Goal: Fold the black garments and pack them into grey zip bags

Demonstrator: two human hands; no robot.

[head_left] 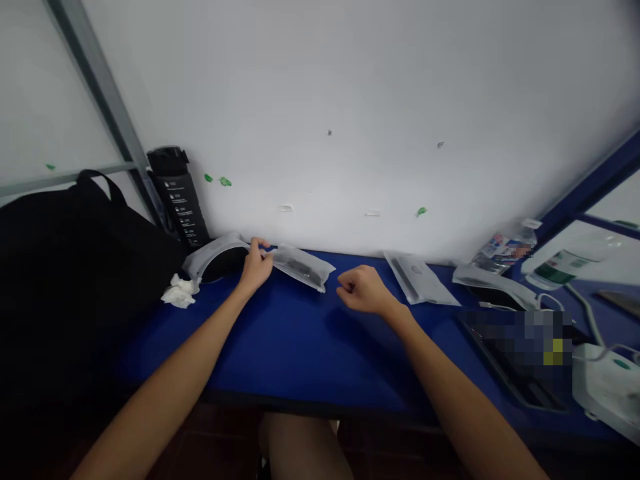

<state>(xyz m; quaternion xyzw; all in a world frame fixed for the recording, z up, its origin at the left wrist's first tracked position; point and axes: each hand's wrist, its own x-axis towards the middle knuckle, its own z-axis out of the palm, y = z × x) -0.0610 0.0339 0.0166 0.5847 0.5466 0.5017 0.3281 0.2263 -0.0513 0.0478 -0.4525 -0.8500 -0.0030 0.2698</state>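
My left hand (257, 265) pinches the left end of a frosted plastic pouch (300, 268), which lies near the back of the blue table (290, 347) with something dark inside. Just right of that pouch, my right hand (364, 291) hovers above the table, its fingers curled into a fist with nothing showing in it. Left of my left hand, a second frosted pouch (220, 252) stands bulged around a dark content. Farther right lies another frosted pouch (421, 279), flat, with a dark strip along its left side.
On the left are a black bag (75, 267), a black bottle (179, 197) and crumpled tissue (181, 292). To the right, another pouch (495, 283), plastic bottles (507, 247), a partly blurred dark flat device (515, 360) and a white box (607, 387) with cables. A white wall (325, 87) stands behind.
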